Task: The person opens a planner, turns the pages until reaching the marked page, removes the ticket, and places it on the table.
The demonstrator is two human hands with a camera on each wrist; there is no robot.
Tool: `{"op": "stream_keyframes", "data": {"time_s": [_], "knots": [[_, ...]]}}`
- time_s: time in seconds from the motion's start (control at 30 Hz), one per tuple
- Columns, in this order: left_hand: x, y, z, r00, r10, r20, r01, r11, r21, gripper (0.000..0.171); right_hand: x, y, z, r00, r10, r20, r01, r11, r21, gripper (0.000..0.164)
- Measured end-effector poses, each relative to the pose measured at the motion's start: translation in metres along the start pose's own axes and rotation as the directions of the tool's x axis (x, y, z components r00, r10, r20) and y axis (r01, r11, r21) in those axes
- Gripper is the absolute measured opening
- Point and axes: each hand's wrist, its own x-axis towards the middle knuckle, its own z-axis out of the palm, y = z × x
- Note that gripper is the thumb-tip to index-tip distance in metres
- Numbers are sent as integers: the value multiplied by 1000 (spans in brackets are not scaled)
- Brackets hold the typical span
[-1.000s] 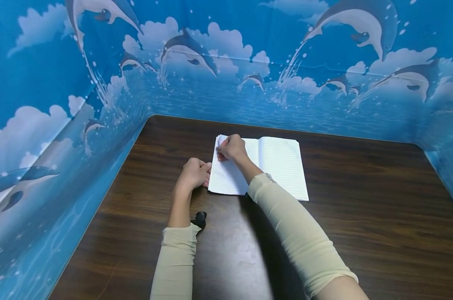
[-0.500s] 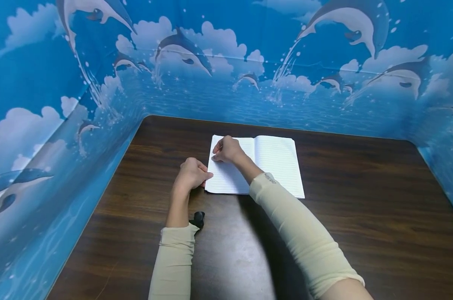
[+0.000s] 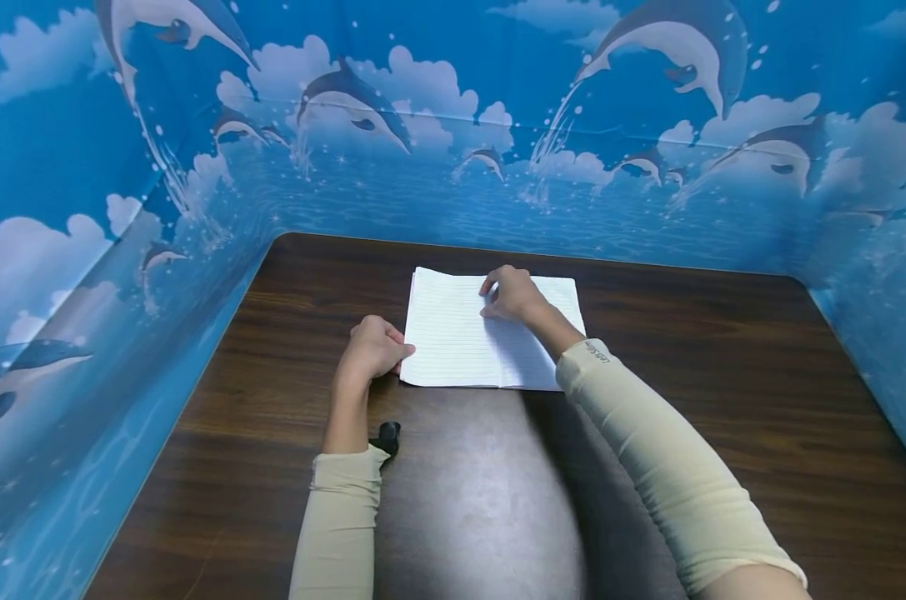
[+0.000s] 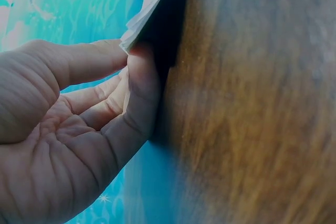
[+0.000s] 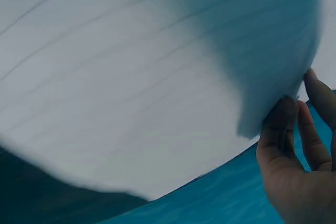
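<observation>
An open notebook [image 3: 445, 333] with lined white pages lies on the table. My left hand [image 3: 373, 348] is at its left edge. In the left wrist view, the left thumb and index finger pinch the corner of the notebook's pages [image 4: 149, 9]. Over the middle of the notebook, near the fold, hovers my right hand [image 3: 516, 296], its thumb and fingers bent with a gap between them. In the right wrist view, the right hand [image 5: 302, 150] is close to the lined page [image 5: 131, 93] and casts a shadow on it. Whether its fingertips touch the paper, I cannot tell.
The dark wood-grain table [image 3: 693, 400] extends around the notebook. A blue dolphin-printed curtain [image 3: 392, 192] encloses the table at the back and sides. A small black device [image 3: 387, 437] sits at the left wrist, by the sleeve cuff.
My right hand has moved rightward from the left page's outer side to near the fold. My left hand stays at the left edge, its thumb now on the page. The view has shifted slightly.
</observation>
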Motion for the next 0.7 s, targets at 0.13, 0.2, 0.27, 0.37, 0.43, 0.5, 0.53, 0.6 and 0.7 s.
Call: {"op": "stream_keyframes", "data": {"time_s": [0.13,0.2,0.27,0.37,0.43,0.5,0.53,0.6,0.7], "knots": [[0,0,0,1000,-8,5,8,1000,11,18,-8,27,-13,999,46,-18,-47,999,-10,40],[0,-1,-1,1000,-10,9,10,1000,15,19,-11,37,-19,996,84,-11,-84,996,-39,46],[0,-2,-2,1000,-9,12,8,1000,17,19,-15,45,-23,993,121,-1,-121,990,-76,51],[0,-2,-3,1000,-3,10,3,1000,22,19,-20,53,-30,985,174,5,-171,975,-140,58],[1,-2,-3,1000,-2,10,1,1000,24,20,-23,57,-34,976,216,-2,-214,964,-160,61],[1,-1,-2,1000,-1,11,0,1000,26,21,-25,62,-37,965,261,-8,-259,952,-165,64],[2,-1,-2,1000,-3,12,3,1000,25,21,-27,65,-39,959,283,-9,-280,946,-163,65],[2,0,0,1000,-4,11,3,1000,22,21,-29,71,-42,951,310,-11,-308,939,-153,66],[2,0,1,1000,3,7,-3,1000,15,20,-32,80,-45,947,322,-13,-320,935,-150,67]]}}
